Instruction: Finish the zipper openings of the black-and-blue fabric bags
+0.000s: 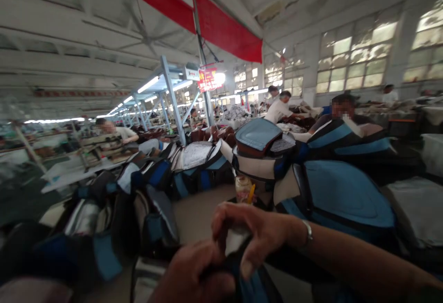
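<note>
In the head view, my left hand (194,270) is low in the middle, blurred, its thumb and fingers closed on a dark and blue fabric piece (254,287). My right hand (259,229), with a silver bracelet at the wrist, arches over the same piece from the right. Its fingers curl down beside my left fingers, and its thumb stands apart from them near the blue strip. Between that thumb and the fingers a gap shows pale material. Just behind my right hand stands a jar (243,187) with a yellow-handled tool (251,193).
Stacked blue, black and beige padded pieces (346,197) lie on the right. More sewn pieces (104,252) pile up on the left. Several people work farther back, one at the right (342,109). A thin post (204,63) rises behind the piles.
</note>
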Tool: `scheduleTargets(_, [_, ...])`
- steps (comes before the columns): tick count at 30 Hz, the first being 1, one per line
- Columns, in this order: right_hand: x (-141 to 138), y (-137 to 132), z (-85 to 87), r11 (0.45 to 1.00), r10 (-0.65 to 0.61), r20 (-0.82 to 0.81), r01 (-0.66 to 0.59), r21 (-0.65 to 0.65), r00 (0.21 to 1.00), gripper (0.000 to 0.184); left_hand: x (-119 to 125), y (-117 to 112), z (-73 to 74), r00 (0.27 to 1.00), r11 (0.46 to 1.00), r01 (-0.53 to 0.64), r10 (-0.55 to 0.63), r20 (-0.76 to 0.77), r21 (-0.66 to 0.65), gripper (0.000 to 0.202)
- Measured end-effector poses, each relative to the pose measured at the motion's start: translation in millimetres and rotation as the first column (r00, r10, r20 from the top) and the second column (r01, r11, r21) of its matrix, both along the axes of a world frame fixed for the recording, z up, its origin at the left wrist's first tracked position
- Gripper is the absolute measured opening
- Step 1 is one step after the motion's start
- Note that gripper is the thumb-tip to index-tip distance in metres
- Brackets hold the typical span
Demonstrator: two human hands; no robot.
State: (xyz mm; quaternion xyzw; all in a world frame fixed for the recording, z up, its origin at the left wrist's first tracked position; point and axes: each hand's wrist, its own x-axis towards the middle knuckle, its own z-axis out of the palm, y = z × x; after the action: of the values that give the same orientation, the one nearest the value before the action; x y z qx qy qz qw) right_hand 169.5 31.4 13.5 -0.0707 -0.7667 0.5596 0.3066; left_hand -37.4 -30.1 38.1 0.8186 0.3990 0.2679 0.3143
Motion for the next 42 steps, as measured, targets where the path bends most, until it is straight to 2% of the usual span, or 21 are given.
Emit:
scheduleTargets(2, [1, 5, -3.1, 1.000, -0.022, 0.040, 0.022, 0.010, 0.999, 0.070, 1, 3, -2.4, 0.996, 0.998, -0.064, 0.064, -0.054, 0.014, 0.022])
scheduleTargets(6, [-3, 13, -27.2, 0.998, 0.015, 0.152, -0.024, 0.061, 0.988, 0.049, -5, 11, -29.7, 0.999, 0.997, 0.015, -0.011, 0.047, -0.077, 0.029])
scheduleTargets(8, [-7, 9, -37.7, 0.993, 0.032, 0.142, -0.048, 0.112, 0.989, 0.040, -11, 10, -42.4, 0.996, 0.987, 0.058, -0.047, 0.076, -0.151, 0.029])
scheduleTargets(10, [-10, 2, -42.0, 0.987, 0.043, 0.101, -0.058, 0.148, 0.994, 0.036, -17, 6, -48.4, 0.991, 0.970, 0.126, -0.114, 0.070, -0.207, 0.032])
scheduleTargets(12, [-12, -5, -41.4, 0.978, 0.050, 0.105, -0.070, 0.194, 0.993, 0.035, -22, 2, -48.8, 0.983, 0.949, 0.185, -0.175, 0.060, -0.253, 0.035])
scheduleTargets(14, [-13, -9, -39.1, 0.968, 0.051, 0.149, -0.086, 0.236, 0.987, 0.036, -26, -1, -46.7, 0.981, 0.937, 0.195, -0.184, 0.063, -0.291, 0.035])
scheduleTargets(20, [-11, 3, -37.6, 0.964, -0.010, 0.263, -0.061, 0.260, 0.965, 0.027, -34, -7, -41.6, 0.993, 0.923, 0.120, -0.118, 0.028, -0.367, 0.031])
scheduleTargets(24, [-10, 10, -32.4, 0.944, 0.026, 0.320, -0.129, 0.304, 0.947, 0.024, -35, -8, -39.6, 0.996, 0.905, 0.087, -0.076, 0.045, -0.415, 0.025])
scheduleTargets(29, [-10, -7, -23.0, 0.919, -0.020, 0.271, -0.090, 0.385, 0.962, 0.024, -31, -8, -40.6, 0.995, 0.884, 0.080, -0.044, 0.088, -0.461, 0.017])
scheduleTargets(32, [-11, -18, -24.4, 0.933, -0.060, 0.251, -0.035, 0.359, 0.966, 0.030, -26, -9, -42.8, 0.992, 0.889, 0.100, -0.055, 0.114, -0.447, 0.014])
scheduleTargets(34, [-12, -20, -28.5, 0.950, -0.069, 0.254, -0.014, 0.313, 0.965, 0.027, -24, -9, -44.6, 0.991, 0.893, 0.105, -0.058, 0.120, -0.438, 0.012])
scheduleTargets(36, [-12, -18, -33.7, 0.976, -0.006, 0.260, -0.050, 0.211, 0.966, 0.023, -23, -9, -46.5, 0.988, 0.884, 0.110, -0.049, 0.145, -0.454, 0.012])
scheduleTargets(39, [-11, -12, -41.2, 0.992, 0.120, 0.229, -0.126, 0.013, 0.966, 0.023, -24, -9, -49.8, 0.978, 0.841, 0.127, -0.018, 0.208, -0.526, 0.012])
scheduleTargets(42, [-10, -11, -46.6, 0.990, 0.132, 0.210, -0.118, -0.077, 0.969, 0.024, -24, -9, -51.6, 0.973, 0.805, 0.143, -0.007, 0.231, -0.576, 0.014])
